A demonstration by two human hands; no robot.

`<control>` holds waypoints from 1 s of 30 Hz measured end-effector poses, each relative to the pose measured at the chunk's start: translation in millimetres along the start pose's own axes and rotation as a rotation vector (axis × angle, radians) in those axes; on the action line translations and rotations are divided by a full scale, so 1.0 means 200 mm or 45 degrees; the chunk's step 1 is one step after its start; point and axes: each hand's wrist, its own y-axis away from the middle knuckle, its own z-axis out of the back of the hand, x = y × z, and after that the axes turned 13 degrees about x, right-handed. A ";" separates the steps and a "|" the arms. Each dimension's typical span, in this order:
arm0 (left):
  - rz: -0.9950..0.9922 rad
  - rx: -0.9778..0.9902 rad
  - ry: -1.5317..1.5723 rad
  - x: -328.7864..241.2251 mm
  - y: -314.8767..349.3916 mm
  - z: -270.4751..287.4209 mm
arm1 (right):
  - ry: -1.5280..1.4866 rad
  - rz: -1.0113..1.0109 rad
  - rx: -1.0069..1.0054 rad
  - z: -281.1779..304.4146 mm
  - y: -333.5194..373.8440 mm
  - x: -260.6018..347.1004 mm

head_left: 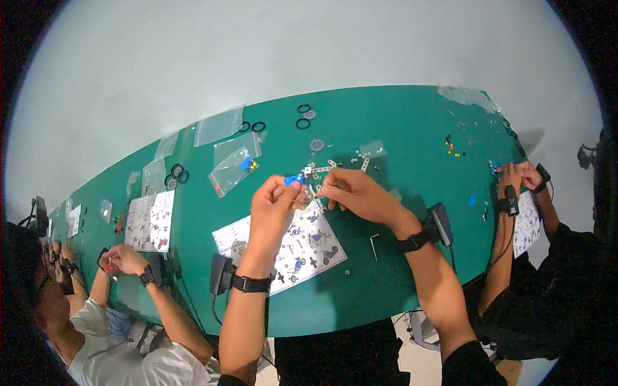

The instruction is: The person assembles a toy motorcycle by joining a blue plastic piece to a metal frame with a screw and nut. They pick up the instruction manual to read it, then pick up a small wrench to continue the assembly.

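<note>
My left hand (269, 204) pinches a blue toy-model part (293, 181) between thumb and fingers, above the printed picture sheet (315, 257). Close to its right, my right hand (360, 194) is closed in a pinch by the part. Whatever its fingertips hold is too small to make out. Just beyond both hands lie pale perforated strips (320, 170), partly covered by the fingers. An L-shaped hex key (374, 247) rests on the green table to the right of the sheet.
Beyond my hands are a grey wheel (317, 145), black rings (303, 123) and a clear bag with blue pieces (238, 170). Small hardware surrounds another bag (372, 150). Co-workers' hands (127, 259) work at the left, and others' hands (513, 177) at the right.
</note>
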 end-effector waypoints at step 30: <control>-0.016 -0.019 0.069 0.00 0.01 -0.07 | -0.021 0.092 -0.449 -0.05 0.01 0.10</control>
